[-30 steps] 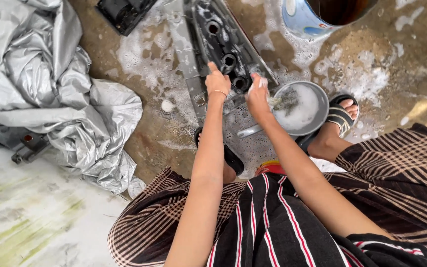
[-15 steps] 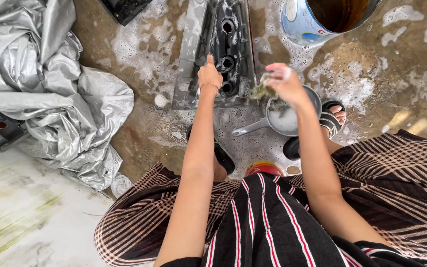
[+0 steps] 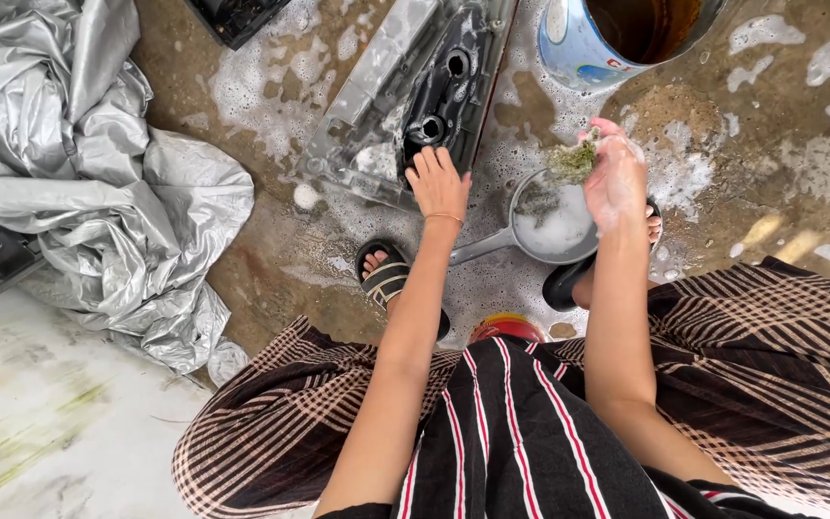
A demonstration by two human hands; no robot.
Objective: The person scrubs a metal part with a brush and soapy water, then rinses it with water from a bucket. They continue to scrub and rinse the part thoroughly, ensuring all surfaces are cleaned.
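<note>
Grey plastic: a long grey and black moulded plastic panel with round holes point(image 3: 415, 106) lies flat on the wet, soap-streaked concrete floor point(image 3: 271, 250); suds cling to its near end; it runs diagonally up from the person's feet
Left hand: the left hand point(image 3: 439, 183) rests palm down on the panel's near end; fingers spread and flat, gripping nothing; a thin bangle circles the wrist
Right hand: the right hand point(image 3: 615, 178), coated in foam, is raised above the pan; its fingers curl around a wad of green scouring fibre point(image 3: 573, 161), which sticks out to the left of the fingertips
Pan: a small round metal saucepan with a grey handle point(image 3: 554, 226) sits on the floor just beside the panel; it holds white lather; its handle points toward the person's left foot
Bucket: a blue and white metal bucket holding brown water point(image 3: 626, 34) stands at the top edge, beyond the pan; only partly in view
Cover: a crumpled silver fabric cover point(image 3: 98, 183) is heaped at the left, well apart from the panel
Feet: a black strapped sandal point(image 3: 386, 279) shows on the left foot, near the pan's handle; the right foot is mostly hidden behind the right arm
Clothing: a brown checked skirt and a black top with red and white stripes fill the lower frame
</note>
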